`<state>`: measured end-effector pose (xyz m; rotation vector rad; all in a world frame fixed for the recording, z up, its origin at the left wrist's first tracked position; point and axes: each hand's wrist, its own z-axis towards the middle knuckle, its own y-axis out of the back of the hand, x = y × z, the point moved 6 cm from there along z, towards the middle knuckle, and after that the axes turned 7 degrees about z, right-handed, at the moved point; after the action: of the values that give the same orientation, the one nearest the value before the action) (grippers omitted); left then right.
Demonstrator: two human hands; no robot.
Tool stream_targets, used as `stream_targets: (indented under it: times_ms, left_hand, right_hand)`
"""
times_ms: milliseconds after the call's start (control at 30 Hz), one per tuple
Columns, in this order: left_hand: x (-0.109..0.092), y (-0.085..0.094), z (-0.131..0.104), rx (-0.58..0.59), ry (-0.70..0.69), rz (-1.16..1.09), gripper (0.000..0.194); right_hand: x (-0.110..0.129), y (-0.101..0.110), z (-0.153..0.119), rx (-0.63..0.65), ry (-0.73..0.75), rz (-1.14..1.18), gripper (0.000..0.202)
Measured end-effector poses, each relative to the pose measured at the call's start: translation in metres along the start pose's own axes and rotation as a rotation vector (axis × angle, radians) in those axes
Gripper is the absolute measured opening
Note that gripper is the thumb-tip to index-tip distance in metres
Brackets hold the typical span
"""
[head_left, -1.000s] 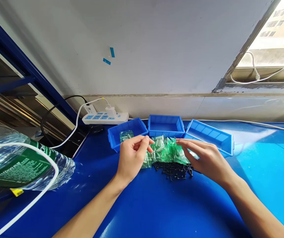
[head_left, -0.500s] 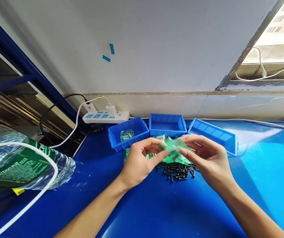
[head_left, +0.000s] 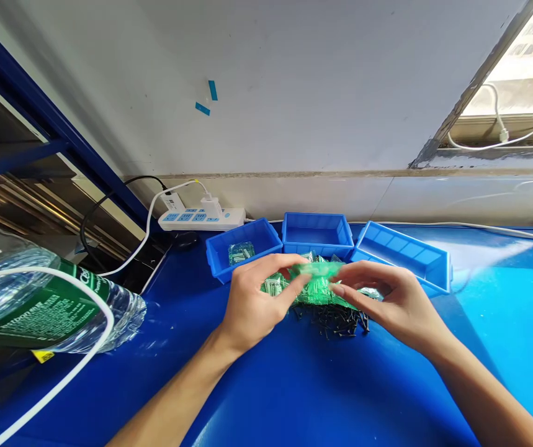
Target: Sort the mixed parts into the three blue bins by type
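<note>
A translucent green packet, blurred by motion, is pinched between my left hand and my right hand. Its contents cannot be made out. Below it on the blue table lie more green packets, partly covered by my hands. A pile of black screws is just in front of them. Behind stand three blue bins: the left bin has a packet of silvery pieces in it, the middle bin and the right bin show bare floors.
A large water bottle with a green label lies at the left, a white cable passing over it. A power strip with plugs sits against the wall behind the left bin. A window opening is at the upper right.
The held packet has tilted flatter and moved slightly left, with both hands still on it. The whole view has shifted a little.
</note>
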<state>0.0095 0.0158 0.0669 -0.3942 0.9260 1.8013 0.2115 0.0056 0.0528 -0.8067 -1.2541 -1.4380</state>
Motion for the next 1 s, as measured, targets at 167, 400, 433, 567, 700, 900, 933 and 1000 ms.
stream_targets:
  times_ms: [167, 400, 433, 567, 700, 900, 933, 1000]
  left_hand:
    - [0.01, 0.028, 0.01, -0.177, -0.267, 0.668, 0.017]
    - [0.036, 0.021, 0.012, -0.013, -0.153, 0.764, 0.023]
    - [0.035, 0.019, 0.011, -0.005, -0.164, 0.745, 0.021]
    - [0.025, 0.008, 0.006, 0.028, -0.253, 0.66, 0.018]
    - [0.015, -0.001, 0.0, 0.039, -0.311, 0.593, 0.017]
    - [0.007, -0.012, -0.006, 0.079, -0.334, 0.549, 0.016]
    - [0.007, -0.013, -0.007, 0.08, -0.335, 0.545, 0.016]
    - [0.005, -0.013, -0.007, 0.079, -0.334, 0.54, 0.016]
  right_hand:
    - [0.007, 0.019, -0.002, 0.091, 0.18, -0.456, 0.019]
    - [-0.004, 0.03, -0.009, 0.256, 0.144, -0.727, 0.031]
    - [-0.006, 0.029, -0.011, 0.28, 0.132, -0.741, 0.031]
    - [-0.014, 0.027, -0.014, 0.324, 0.076, -0.792, 0.025]
    - [-0.019, 0.027, -0.012, 0.289, 0.091, -0.866, 0.029]
    - [-0.018, 0.026, -0.008, 0.248, 0.149, -0.908, 0.031]
    - [-0.017, 0.027, -0.007, 0.225, 0.147, -0.923, 0.029]
    - [-0.013, 0.028, -0.004, 0.162, 0.153, -0.951, 0.026]
